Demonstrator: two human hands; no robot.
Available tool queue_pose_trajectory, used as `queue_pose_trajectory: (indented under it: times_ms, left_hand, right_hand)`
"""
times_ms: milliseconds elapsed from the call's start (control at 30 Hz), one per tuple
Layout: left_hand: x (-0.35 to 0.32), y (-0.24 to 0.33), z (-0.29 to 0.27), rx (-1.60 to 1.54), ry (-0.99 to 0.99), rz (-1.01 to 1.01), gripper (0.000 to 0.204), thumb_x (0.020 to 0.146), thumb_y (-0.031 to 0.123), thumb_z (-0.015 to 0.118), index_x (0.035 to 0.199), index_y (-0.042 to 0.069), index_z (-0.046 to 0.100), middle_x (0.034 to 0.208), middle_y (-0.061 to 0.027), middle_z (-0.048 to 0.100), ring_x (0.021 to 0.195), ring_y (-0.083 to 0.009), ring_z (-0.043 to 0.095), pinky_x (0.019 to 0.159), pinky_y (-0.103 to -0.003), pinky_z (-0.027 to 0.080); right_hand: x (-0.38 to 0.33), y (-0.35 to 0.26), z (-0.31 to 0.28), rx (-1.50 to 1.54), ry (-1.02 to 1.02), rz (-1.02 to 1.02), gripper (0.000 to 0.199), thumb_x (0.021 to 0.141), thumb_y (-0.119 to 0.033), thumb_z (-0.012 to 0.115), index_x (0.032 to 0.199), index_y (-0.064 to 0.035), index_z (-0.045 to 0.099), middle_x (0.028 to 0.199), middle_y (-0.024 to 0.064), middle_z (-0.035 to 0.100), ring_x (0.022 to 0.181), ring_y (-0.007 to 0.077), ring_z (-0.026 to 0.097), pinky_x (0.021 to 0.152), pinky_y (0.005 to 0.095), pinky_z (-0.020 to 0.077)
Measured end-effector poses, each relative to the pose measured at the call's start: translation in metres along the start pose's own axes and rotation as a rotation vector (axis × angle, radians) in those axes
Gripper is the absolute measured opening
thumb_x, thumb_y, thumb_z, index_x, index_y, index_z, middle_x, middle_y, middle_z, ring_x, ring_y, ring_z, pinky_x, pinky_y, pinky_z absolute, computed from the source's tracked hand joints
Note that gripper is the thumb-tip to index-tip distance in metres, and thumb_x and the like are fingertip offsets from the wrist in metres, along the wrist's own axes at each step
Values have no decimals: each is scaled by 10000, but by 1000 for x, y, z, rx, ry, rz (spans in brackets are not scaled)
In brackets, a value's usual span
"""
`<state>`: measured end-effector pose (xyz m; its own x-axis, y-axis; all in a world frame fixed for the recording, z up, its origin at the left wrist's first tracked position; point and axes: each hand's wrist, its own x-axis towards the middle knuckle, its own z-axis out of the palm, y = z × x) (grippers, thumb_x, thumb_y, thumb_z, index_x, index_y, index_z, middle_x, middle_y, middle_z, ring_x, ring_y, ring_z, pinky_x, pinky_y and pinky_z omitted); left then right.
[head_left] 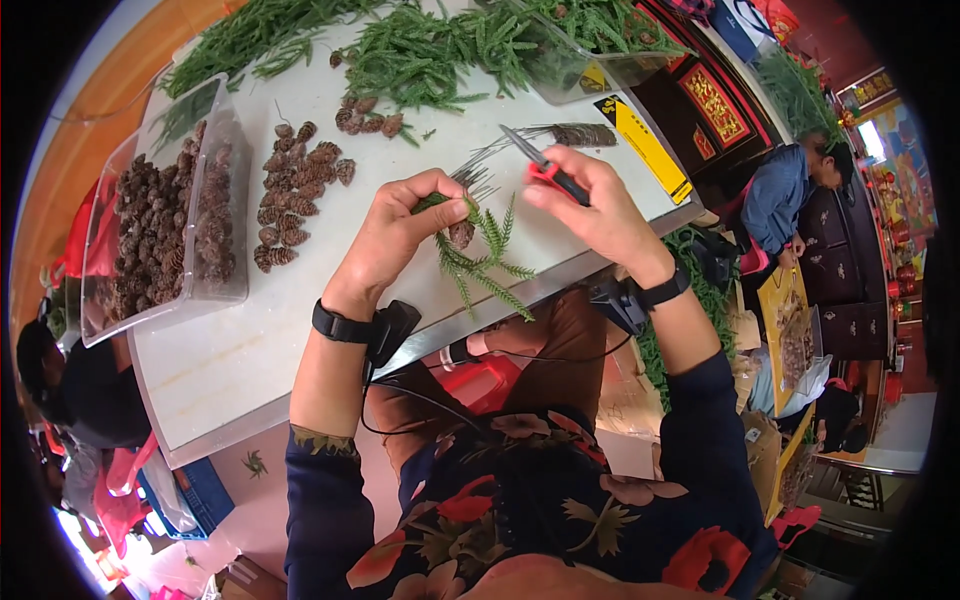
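Observation:
Pinched between the thumb and fingers of my left hand is a green artificial sprig, its fronds hanging over the table's front edge. A brown pine cone sits against the sprig, just below my thumb. My right hand grips a pair of pliers with red and black handles, the jaws pointing up and to the left, apart from the sprig. Thin dark wires lie on the table behind my left fingertips. A bundle of wire lies farther back, beyond the pliers.
Rows of pine cones lie left of my hands, beside a clear plastic bin full of cones. Green sprigs cover the table's far side near another clear bin. A yellow-black card lies at right. Other people work nearby.

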<state>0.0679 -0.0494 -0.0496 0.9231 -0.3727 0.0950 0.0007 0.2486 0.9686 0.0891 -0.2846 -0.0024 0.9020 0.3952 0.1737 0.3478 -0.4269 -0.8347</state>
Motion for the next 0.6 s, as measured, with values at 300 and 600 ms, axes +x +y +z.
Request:
queue_pose_trajectory:
  times_ms: [300, 600]
  left_hand:
    - [-1, 7, 1, 54, -39, -84, 98, 884, 107, 621, 860, 12, 619, 756, 3, 597, 720, -80, 534, 699, -232, 417]
    - [0, -1, -2, 35, 25, -104, 92, 873, 93, 620, 879, 2, 628, 766, -3, 607, 727, -84, 538, 704, -234, 419]
  right_hand:
    - [21, -11, 26, 154, -245, 18, 206, 869, -103, 667, 1047, -15, 613, 892, -12, 617, 819, 62, 541, 768, 218, 452]
    - [14, -15, 33, 31, -220, -65, 181, 880, -51, 631, 1046, 5, 587, 933, 17, 638, 837, 73, 569, 776, 237, 470]
